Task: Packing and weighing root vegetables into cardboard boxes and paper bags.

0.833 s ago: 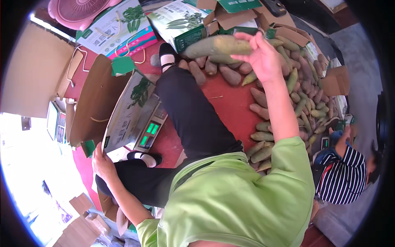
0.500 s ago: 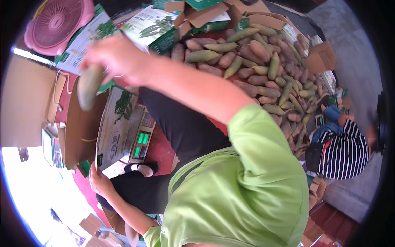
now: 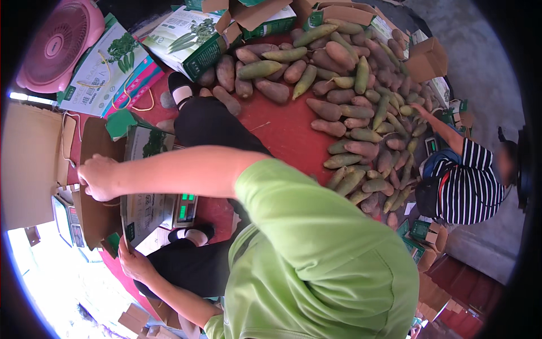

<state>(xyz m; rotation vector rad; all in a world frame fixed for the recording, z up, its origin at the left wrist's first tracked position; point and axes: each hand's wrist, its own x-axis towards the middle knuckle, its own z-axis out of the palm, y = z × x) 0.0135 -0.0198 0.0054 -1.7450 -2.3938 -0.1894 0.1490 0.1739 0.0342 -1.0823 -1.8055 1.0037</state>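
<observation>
The right hand [image 3: 99, 178], fingers curled, is over the open carton [image 3: 141, 214] at frame left; whether it holds anything cannot be told. The left hand [image 3: 135, 265] grips the stiff printed cardboard's edge, lower left. The carton stands unclosed, its contents hidden; many smooth, tapered, green and reddish radishes [image 3: 361, 150] remain loose, centre to upper right, on red flooring [image 3: 282, 124].
</observation>
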